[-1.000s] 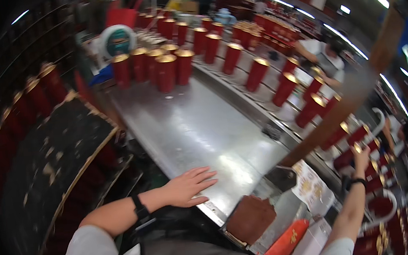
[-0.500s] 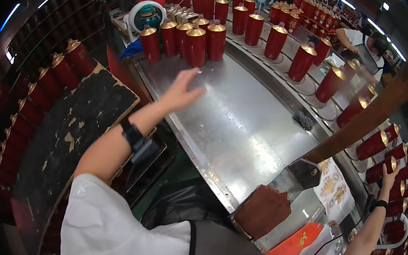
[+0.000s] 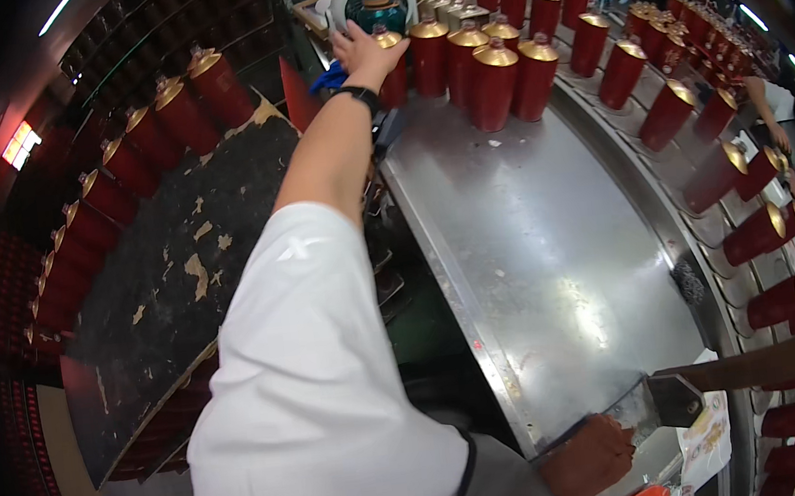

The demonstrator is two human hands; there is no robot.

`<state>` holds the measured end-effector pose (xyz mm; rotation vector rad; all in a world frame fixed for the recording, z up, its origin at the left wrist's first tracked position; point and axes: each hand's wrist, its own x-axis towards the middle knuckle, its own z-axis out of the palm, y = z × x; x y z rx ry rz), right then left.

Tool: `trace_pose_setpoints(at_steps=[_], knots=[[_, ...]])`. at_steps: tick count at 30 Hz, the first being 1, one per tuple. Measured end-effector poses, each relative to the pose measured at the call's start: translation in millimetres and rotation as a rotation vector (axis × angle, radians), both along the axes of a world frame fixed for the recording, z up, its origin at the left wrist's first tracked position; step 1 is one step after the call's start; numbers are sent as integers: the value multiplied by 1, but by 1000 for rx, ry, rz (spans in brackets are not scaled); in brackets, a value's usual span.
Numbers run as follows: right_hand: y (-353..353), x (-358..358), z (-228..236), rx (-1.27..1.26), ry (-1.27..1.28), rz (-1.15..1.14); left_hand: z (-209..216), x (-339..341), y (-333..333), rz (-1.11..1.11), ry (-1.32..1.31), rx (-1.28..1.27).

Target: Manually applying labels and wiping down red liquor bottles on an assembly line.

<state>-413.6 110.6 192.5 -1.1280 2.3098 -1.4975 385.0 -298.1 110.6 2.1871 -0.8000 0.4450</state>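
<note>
Steel tabletop [image 3: 531, 224], dim shelving [image 3: 166, 30], left grip [image 3: 365, 58] at red bottle [image 3: 394, 89], cannot tell if clasped

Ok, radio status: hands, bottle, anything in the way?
Right hand out of view. Left hand at gold-shouldered red bottle, grip unclear. Similar bottles just right of it.

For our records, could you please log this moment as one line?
left hand: at gold-topped red bottle | right hand: out of view | bottle: upright, far end of steel table

The person wears a white sleeve [image 3: 298, 365], black wristband [image 3: 365, 99] and black-edged grey apron [image 3: 508, 490].
</note>
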Motion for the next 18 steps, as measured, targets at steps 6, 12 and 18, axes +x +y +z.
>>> trace_pose_setpoints(at_steps=[6,12,18], knots=[[50,45,-24,180,-136,137,-10,37,-34,-186,192,-78],[15,38,-14,110,-155,121,-32,52,-36,-219,136,-142],[-1,55,-5,153,-49,286,-35,61,-32,-234,141,-53]])
